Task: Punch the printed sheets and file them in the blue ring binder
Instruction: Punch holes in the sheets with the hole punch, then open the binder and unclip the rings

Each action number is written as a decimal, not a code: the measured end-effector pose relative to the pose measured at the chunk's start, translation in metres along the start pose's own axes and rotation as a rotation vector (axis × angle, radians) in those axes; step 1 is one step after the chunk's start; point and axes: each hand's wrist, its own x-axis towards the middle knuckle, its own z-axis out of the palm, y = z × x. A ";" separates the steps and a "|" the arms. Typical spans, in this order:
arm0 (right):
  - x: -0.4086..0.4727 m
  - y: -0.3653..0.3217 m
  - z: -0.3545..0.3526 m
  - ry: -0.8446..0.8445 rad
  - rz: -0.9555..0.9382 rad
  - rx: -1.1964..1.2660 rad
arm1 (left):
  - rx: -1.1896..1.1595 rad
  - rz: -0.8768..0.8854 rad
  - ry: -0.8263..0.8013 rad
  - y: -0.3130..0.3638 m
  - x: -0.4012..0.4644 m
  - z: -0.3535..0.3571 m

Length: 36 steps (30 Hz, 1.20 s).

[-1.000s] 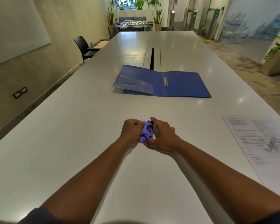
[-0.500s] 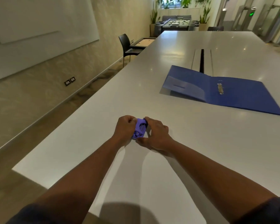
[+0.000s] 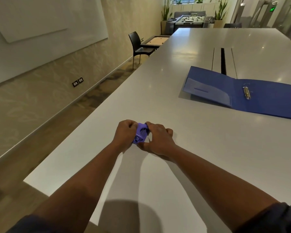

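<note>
Between the two hands, on the white table (image 3: 208,148): one small purple hole punch (image 3: 140,134), being held from both sides.

Left hand (image 3: 125,134): fingers are being curled round the left side of the punch, knuckles up; the grip looks firm.

Right hand (image 3: 160,140): fingers are being curled against the right side of the punch, the thumb being laid along its near edge. Whether a catch or lever is being worked cannot be told, the parts being hidden by the fingers.

Blue ring binder (image 3: 259,96): being left open and flat, well beyond the right hand and to its right; the metal rings (image 3: 247,93) are showing at the spine. Whether they are open or closed is too small to tell.

Printed sheets: not being shown in this view.

Black chair (image 3: 139,45): standing at the table edge, far beyond the left hand.

Step judged in hand: the punch is being readied or unlocked before any paper is fed.

Handling note: the punch is best being kept pressed flat on the table by one hand while the other is working the lever, so that it is not being twisted or flicked away. The slot should be turned toward the sheets before paper is being inserted.
</note>
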 end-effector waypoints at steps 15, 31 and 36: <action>-0.063 0.090 -0.084 0.104 0.198 0.041 | 0.210 0.450 0.190 0.077 -0.041 0.105; -0.152 0.258 -0.192 0.296 0.463 0.092 | -0.157 0.076 -0.165 0.144 -0.038 0.300; -0.136 0.280 -0.200 0.370 0.433 0.252 | -0.336 -0.125 -0.177 0.154 0.008 0.331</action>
